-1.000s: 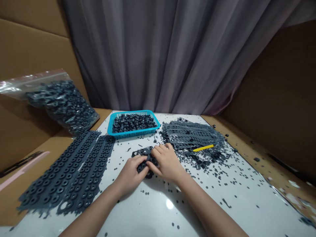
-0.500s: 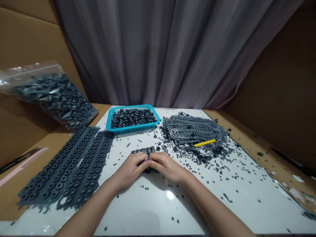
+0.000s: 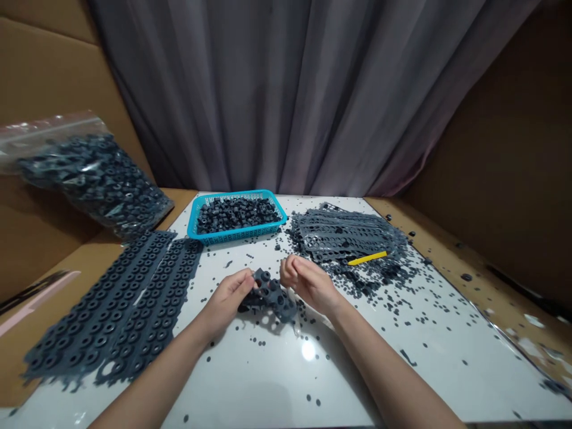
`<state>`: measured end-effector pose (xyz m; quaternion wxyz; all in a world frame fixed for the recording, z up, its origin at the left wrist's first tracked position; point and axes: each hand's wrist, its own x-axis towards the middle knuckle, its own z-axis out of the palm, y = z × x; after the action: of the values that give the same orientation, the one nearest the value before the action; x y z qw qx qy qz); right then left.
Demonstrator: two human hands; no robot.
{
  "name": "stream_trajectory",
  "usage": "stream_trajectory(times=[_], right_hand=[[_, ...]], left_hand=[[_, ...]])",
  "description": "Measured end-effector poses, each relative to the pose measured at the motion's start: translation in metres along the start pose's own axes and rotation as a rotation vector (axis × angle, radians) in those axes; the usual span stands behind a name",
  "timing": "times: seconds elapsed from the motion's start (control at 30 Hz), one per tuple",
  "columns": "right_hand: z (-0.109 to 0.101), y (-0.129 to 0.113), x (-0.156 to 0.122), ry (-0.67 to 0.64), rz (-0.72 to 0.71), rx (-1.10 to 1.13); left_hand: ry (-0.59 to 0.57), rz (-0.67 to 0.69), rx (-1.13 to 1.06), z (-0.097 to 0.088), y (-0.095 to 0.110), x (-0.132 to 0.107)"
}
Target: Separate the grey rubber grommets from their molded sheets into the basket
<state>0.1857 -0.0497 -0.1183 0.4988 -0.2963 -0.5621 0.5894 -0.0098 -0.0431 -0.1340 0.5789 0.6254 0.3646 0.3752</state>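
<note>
My left hand (image 3: 230, 296) pinches the near end of a small dark rubber strip (image 3: 270, 295) studded with ring-shaped washers, lifted a little off the white table (image 3: 286, 369). My right hand (image 3: 308, 283) hovers just right of the strip with its fingers curled; whether they hold a washer is hidden. Behind them stands a blue basket (image 3: 235, 216) full of loose black washers.
Two long washer sheets (image 3: 120, 301) lie at the left. A pile of emptied grey sheets (image 3: 346, 235) with a yellow stick (image 3: 367, 258) sits at the right. A plastic bag of washers (image 3: 89, 176) leans on cardboard at far left. Tiny black offcuts litter the table.
The hands were together, pressing the strip flat on the table. Now they have parted: the left has lifted the strip and the right has drawn away to the right.
</note>
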Motion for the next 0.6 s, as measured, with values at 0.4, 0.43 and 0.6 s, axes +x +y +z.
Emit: stream_trajectory(times=[0.4,0.43,0.6], right_hand=[[0.013,-0.015,-0.011,-0.183,-0.105,-1.105],[0.014,-0.014,-0.011,-0.206,-0.097,-1.124],[0.015,-0.013,-0.011,-0.259,-0.082,-1.118]], left_hand=[[-0.151,0.132,0.264,0.004,0.007,0.0],[-0.158,0.138,0.288,0.005,0.008,0.0],[-0.18,0.09,0.309,0.008,0.009,0.0]])
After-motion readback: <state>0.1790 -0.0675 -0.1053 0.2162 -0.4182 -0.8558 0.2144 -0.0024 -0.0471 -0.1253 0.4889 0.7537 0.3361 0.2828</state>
